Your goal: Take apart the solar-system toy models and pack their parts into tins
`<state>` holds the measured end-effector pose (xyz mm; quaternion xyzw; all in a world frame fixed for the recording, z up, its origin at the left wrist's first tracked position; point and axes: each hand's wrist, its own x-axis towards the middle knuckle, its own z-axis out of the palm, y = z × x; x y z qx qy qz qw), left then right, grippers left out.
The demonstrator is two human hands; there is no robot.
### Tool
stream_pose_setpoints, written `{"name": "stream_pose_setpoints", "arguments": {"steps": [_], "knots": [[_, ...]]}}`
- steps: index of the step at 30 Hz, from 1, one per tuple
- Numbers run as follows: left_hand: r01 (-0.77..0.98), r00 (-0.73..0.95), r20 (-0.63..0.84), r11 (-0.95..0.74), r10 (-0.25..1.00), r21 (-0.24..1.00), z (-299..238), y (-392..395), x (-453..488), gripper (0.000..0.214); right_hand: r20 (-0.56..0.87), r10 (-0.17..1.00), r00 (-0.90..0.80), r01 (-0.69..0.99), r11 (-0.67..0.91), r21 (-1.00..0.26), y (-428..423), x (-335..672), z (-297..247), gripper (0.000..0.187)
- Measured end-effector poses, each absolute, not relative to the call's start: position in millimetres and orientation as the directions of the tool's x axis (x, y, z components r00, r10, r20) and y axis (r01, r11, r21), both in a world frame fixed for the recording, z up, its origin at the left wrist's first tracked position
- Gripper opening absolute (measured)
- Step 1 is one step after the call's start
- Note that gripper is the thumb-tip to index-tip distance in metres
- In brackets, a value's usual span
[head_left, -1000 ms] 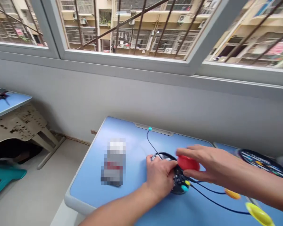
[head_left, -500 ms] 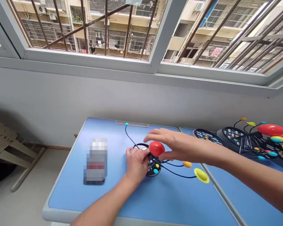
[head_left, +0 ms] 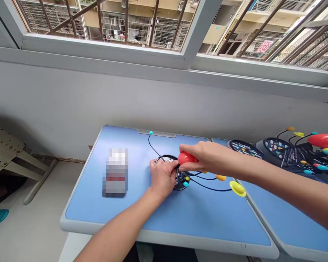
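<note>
A solar-system model stands on the blue desk, with a round black base (head_left: 180, 185) and thin black wires ending in small coloured balls. My left hand (head_left: 163, 178) grips the base's left side near its centre, thumb and fingers bent; the fingertips are partly hidden. My right hand (head_left: 198, 156) has its fingers and thumb closed round the red ball (head_left: 187, 158) above the middle of the base. To the right, wires carry an orange ball (head_left: 221, 177) and a yellow ringed planet (head_left: 237, 189). A cyan ball (head_left: 151, 133) tops a wire rising at the back left.
On the blue desk (head_left: 98, 214) a pixelated, box-like thing (head_left: 115, 173) lies left of my hands. More such models (head_left: 278, 149) stand on the adjoining desk at the right. A white wall (head_left: 112, 94) and barred windows are behind. A stool (head_left: 5, 149) stands at the left.
My right hand has closed round the red ball, where its fingers were apart around it before. My left hand has stayed on the base. The view has tilted down.
</note>
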<state>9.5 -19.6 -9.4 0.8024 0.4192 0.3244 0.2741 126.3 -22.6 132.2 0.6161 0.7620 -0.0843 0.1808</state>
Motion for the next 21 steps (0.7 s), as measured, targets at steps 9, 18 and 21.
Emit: {"name": "stream_pose_setpoints", "arguments": {"steps": [9,18,21], "knots": [[0.469,0.462,0.267,-0.489,0.846,0.736,-11.7,-18.4,8.5,0.027,-0.202,0.850,-0.487,0.870,0.451,-0.199,-7.1,155.3,153.0,0.031],[0.450,0.442,0.308,-0.505,0.843,0.736,-12.0,-18.4,6.8,0.029,-0.293,0.925,-0.242,0.739,-0.020,-0.674,-13.9,177.4,142.2,0.040],[0.434,0.435,0.338,-0.523,0.835,0.734,-11.4,-17.8,6.1,0.030,-0.247,0.964,-0.101,0.785,-0.075,-0.614,-11.9,210.2,104.8,0.046]]}}
